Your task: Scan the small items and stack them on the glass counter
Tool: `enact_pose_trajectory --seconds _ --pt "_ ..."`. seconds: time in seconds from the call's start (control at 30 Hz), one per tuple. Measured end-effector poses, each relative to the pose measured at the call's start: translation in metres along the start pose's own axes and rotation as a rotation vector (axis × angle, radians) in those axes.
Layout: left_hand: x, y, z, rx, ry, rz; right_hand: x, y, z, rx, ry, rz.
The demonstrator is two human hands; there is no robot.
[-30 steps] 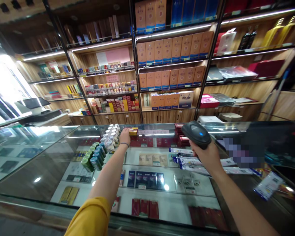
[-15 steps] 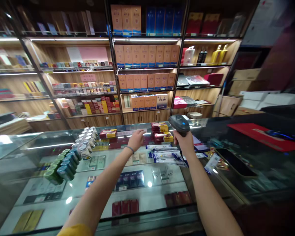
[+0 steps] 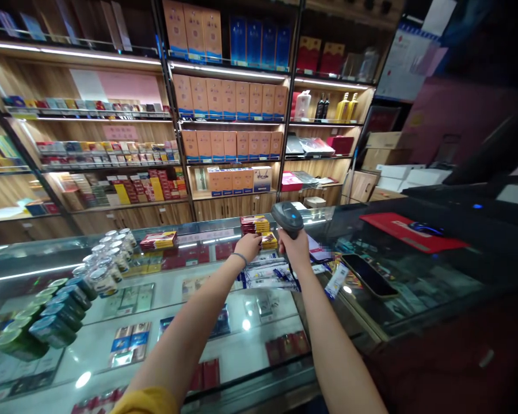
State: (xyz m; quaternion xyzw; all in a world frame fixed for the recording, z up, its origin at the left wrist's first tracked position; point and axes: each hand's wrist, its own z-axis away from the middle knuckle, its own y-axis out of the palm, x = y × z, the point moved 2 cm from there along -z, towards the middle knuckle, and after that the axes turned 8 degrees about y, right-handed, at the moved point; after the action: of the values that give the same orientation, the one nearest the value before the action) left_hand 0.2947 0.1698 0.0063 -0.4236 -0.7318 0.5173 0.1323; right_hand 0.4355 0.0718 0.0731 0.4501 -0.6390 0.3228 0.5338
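My right hand (image 3: 296,247) is wrapped round the handle of a black barcode scanner (image 3: 287,217), held upright above the glass counter. Its head points forward and to the left. My left hand (image 3: 247,248), with a dark band at the wrist, is at the left end of the nearer red-and-yellow flat packs (image 3: 268,240). The fingers are bent and closed on a pack's end; their tips are partly hidden. Just behind stands a taller stack of the same packs (image 3: 254,223). White-and-blue long sachets (image 3: 270,275) lie in front, below both hands.
On the left, rows of white-topped cans (image 3: 107,270) and green and blue cans (image 3: 56,319) stand on the glass. Another red-and-yellow stack (image 3: 158,240) lies near them. To the right are a phone (image 3: 369,275), a single sachet (image 3: 336,280) and a red mat (image 3: 414,233) with a mouse.
My left hand has moved right and reached the nearer packs, its fingers closing there. The scanner stays in my right hand. The view has turned right, shifting the scene leftward.
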Motion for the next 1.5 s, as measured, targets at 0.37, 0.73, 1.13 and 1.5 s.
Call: enact_pose_trajectory --seconds 0.37,0.73,1.13,1.5 --pt "0.000 -0.034 0.012 -0.067 -0.106 -0.109 0.000 0.004 0.005 0.028 -0.040 -0.019" --pt "0.060 -0.081 0.091 -0.860 -0.570 1.071 0.001 0.020 0.016 0.130 -0.058 0.039" --pt "0.099 -0.093 0.187 -1.200 -0.585 1.316 -0.016 0.057 0.042 0.288 -0.239 0.336" --pt "0.112 -0.085 0.197 -1.338 -0.658 1.466 -0.028 0.078 0.073 0.590 -0.218 0.683"
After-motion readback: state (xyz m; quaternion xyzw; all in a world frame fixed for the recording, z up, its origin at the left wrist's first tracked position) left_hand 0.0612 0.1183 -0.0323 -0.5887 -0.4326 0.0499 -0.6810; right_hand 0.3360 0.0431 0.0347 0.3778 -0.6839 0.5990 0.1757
